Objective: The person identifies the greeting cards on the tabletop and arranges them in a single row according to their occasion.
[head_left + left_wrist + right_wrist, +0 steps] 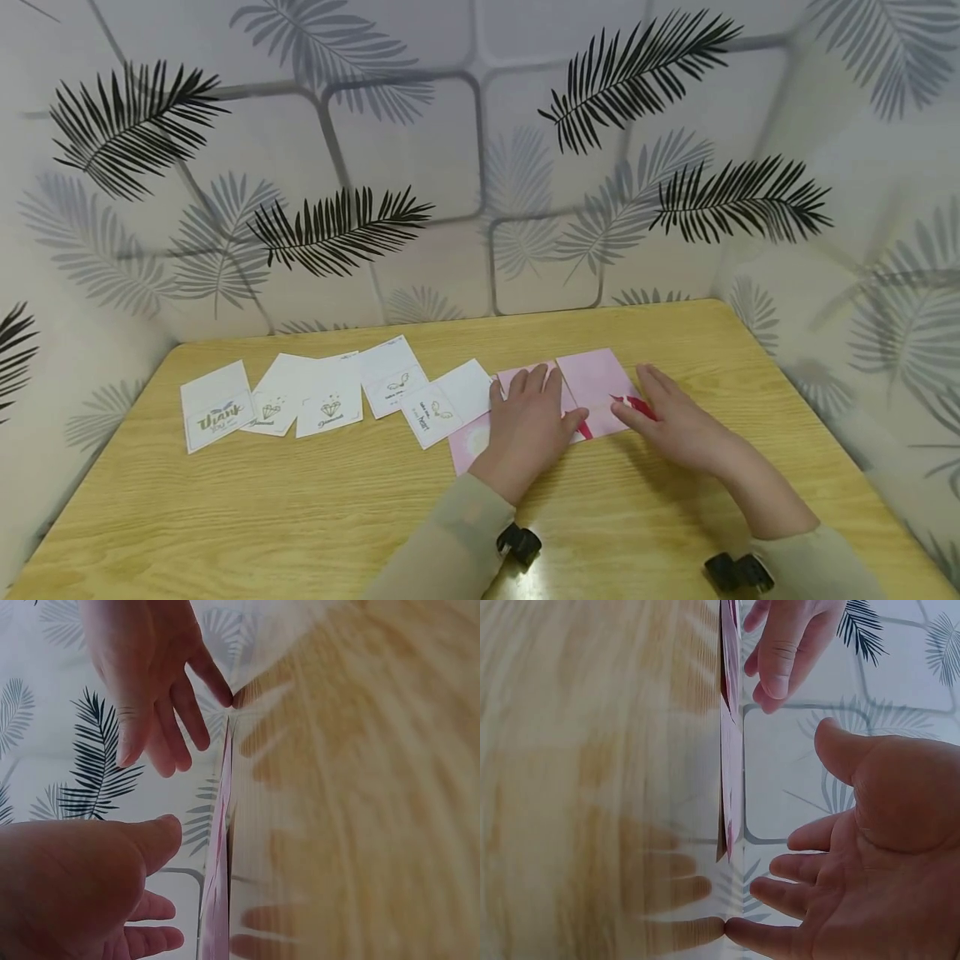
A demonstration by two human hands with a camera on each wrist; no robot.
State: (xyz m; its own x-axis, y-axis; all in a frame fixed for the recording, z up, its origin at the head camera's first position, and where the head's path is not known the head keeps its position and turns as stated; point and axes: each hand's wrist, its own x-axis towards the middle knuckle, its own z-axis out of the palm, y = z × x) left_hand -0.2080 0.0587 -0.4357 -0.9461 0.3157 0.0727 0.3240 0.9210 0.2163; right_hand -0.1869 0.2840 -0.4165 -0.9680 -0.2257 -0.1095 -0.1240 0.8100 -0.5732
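1. Left hand (528, 425): fingers straight and somewhat spread, thumb out to the side, nothing pinched; it lies palm-down across the middle of the pink cards (588, 375), perhaps to steady them; whether its fingertips touch, I cannot tell.

2. Right hand (678, 421): fingers extended, spread in the right wrist view, nothing pinched; its little finger meets the bench (375, 517), which likely props the hand there; its thumb is raised and, seen from the head, overlaps the red print (637, 406).

3. Pink cards: on the bench at the person's right, below and between the hands, so both can reach them easily; their edge in the right wrist view sits a little off the wood, probably because of a fold or layers.

4. White cards (330, 417): a row of five to the left, well apart from the right hand; neighbours in the middle overlap, which seems to save room; the printed halves face the person, so the lettering reads.

5. Sleeves (450, 533) end at the wrists, leaving both hands bare; beyond the bench, a leaf-patterned wall (420, 167) closes the back.
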